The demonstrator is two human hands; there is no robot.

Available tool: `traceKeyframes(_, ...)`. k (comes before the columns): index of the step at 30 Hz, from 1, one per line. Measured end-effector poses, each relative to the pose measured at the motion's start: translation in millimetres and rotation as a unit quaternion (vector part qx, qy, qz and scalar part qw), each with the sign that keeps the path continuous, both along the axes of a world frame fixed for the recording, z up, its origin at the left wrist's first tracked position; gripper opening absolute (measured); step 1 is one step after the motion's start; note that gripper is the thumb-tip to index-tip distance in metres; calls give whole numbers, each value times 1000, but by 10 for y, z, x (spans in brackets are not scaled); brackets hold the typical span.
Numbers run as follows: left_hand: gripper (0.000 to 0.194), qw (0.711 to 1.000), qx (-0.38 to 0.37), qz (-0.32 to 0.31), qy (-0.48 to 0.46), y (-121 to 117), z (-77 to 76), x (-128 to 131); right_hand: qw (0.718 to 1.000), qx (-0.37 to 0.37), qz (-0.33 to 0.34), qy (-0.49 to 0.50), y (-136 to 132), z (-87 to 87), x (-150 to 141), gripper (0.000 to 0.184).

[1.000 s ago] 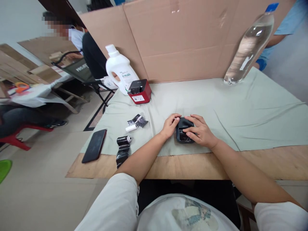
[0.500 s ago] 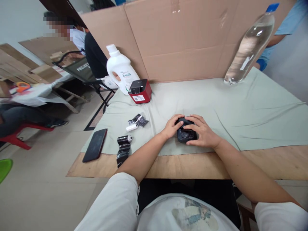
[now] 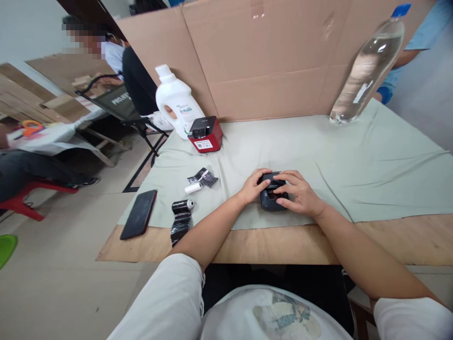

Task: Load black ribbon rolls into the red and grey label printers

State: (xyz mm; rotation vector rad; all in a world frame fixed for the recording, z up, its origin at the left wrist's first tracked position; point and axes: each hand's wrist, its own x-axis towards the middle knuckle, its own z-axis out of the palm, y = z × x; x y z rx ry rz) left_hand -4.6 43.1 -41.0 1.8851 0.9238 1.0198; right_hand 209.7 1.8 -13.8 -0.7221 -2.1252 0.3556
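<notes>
A small black box-shaped device (image 3: 273, 204) with rounded corners sits on the cloth in front of me. My left hand (image 3: 255, 185) grips its left side, thumb on top and fingers round the back corner. My right hand (image 3: 299, 192) holds it from the right: some fingers rest on the rear part, while the index finger and thumb reach to a dark opening in its top. What lies inside that opening is mostly hidden by these fingers. Left of my hands are a partly unrolled black film roll (image 3: 182, 219) and a small white roll with crumpled black film (image 3: 203, 178).
A phone (image 3: 139, 215) lies near the left table edge. A red and black box-shaped device (image 3: 206, 135) and a white jug (image 3: 180, 101) stand at the back left. A clear water bottle (image 3: 370, 73) leans by the cardboard screen (image 3: 269, 61). Other people sit beyond the table.
My right fingers have shifted on the device, its thumb slightly up and right. The top, glossy black before, now shows a dark opening. My left hand has stayed about where it was.
</notes>
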Motion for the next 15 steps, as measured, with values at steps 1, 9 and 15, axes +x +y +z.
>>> traceKeyframes(1, 54, 1000, -1, -8, 1, 8, -2, -1, 1000, -22, -7, 11, 0, -6, 0, 26)
traceKeyframes(9, 54, 999, -9, -46, 15, 30, 27, -3, 958, -230, -163, 43, 195, -370, -17, 53)
traceKeyframes(15, 49, 998, 35, -55, 12, -13, 97, -3, 937, -324, -91, 88, 235, -411, 38, 62)
